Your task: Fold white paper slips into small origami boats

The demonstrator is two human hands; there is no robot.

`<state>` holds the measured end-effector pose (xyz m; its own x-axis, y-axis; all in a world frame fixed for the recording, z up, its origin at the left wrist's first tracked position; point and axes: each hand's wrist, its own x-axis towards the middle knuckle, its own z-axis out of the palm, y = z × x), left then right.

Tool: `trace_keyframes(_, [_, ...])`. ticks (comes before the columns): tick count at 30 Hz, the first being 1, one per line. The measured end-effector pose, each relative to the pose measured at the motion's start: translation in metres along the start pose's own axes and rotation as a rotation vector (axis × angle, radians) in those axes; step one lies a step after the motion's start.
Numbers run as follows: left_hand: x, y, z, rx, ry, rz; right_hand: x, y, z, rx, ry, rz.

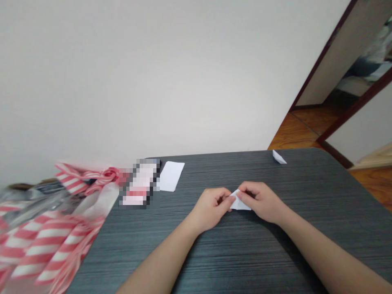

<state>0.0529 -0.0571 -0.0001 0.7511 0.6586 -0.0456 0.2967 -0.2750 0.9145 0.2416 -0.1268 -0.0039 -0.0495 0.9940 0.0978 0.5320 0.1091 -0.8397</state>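
A small piece of folded white paper (241,204) is held just above or on the dark table, between my two hands. My left hand (212,208) pinches its left edge between thumb and fingers. From the other side, my right hand (259,201) grips its upper right part, the thumb pressed on the near face. Both thumbs almost meet near the paper's top. The paper looks roughly triangular, with its lower edge showing below the thumbs. My fingertips behind it are partly hidden.
The dark wood-grain table (214,265) stands against a white wall (183,81). Toward the back left lie white paper sheets (172,176) and a pixelated phone-like object (141,181). Another folded white paper (279,157) rests near the far edge. Red-and-white striped cloth (45,241) is heaped at left.
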Motion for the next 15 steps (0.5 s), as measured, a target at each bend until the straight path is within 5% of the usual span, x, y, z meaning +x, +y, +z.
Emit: trace_keyframes(15, [-0.0012, 0.0027, 0.0004, 0.073, -0.027, 0.005, 0.0001, -0.0047, -0.0007, 0.024, 0.004, 0.008])
